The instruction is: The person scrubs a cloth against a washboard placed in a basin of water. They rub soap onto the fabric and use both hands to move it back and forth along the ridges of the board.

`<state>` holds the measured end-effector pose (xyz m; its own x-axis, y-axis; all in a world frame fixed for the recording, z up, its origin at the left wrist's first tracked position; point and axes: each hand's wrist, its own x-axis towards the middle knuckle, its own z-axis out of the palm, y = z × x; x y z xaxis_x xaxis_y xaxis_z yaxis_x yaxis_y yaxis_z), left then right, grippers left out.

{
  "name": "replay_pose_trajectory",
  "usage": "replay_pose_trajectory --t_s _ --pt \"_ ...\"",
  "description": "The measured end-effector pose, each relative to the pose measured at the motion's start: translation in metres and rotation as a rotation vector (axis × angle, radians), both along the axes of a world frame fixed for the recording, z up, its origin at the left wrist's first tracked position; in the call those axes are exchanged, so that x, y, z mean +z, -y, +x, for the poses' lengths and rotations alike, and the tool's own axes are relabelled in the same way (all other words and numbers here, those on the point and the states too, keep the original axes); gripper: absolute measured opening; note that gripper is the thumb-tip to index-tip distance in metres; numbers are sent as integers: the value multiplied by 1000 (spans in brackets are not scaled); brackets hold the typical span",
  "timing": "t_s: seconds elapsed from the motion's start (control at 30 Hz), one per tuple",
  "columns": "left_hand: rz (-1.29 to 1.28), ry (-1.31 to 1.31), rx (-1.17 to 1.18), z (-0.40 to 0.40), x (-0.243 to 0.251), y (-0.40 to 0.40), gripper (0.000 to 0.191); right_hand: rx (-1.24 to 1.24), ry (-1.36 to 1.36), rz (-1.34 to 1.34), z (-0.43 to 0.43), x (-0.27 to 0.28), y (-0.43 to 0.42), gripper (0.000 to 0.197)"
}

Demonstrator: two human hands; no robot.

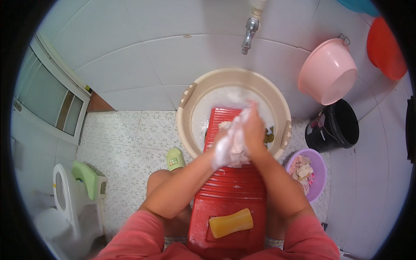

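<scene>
A wet, pale cloth [234,143] is bunched over a red plastic washboard [232,182], blurred by motion. My right hand [255,126] grips the cloth from its right side. My left hand [221,135] is on the other side, largely covered by the cloth, which also lies over its wrist. The ribbed washboard slopes from between my legs down into a beige plastic washtub [235,73]. Sudsy water [208,107] stands in the tub, with a dark greenish cloth [269,135] partly visible at its right. A yellow bar of soap [231,223] rests on the washboard's near end.
A purple basin [320,185] of clothes [302,170] stands right of the tub, near a black bucket [331,126]. Pink [328,71] and red basins [385,48] hang on the wall. Above the tub is a metal tap [250,34]. At left is a white plastic chair-like item [61,188].
</scene>
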<state>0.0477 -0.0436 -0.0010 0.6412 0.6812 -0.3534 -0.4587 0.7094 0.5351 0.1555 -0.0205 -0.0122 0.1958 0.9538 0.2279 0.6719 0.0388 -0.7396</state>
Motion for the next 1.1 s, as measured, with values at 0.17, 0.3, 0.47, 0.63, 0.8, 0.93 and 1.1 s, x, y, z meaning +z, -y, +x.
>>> replay_pose_trajectory --t_s 0.17,0.3,0.47,0.63,0.8,0.93,1.1 --pt "66 30 397 -24 -23 -22 31 190 52 14 -46 -1 29 32" --pt "134 -245 347 7 -16 -12 33 63 -184 -82 -14 4 6 30" --pt "151 74 142 -14 -33 -18 34 120 30 52 -34 -11 27 30" --pt "100 -84 131 2 -12 -7 34 -62 -84 -96 -1 34 0 37" --pt "135 91 232 -15 -57 -24 36 260 240 -46 -51 -21 40 37" --pt "-78 -240 -80 -2 7 -1 39 -19 -177 -111 -7 34 9 33" --pt "103 395 -30 -27 -53 -23 36 259 165 119 -48 0 45 34"
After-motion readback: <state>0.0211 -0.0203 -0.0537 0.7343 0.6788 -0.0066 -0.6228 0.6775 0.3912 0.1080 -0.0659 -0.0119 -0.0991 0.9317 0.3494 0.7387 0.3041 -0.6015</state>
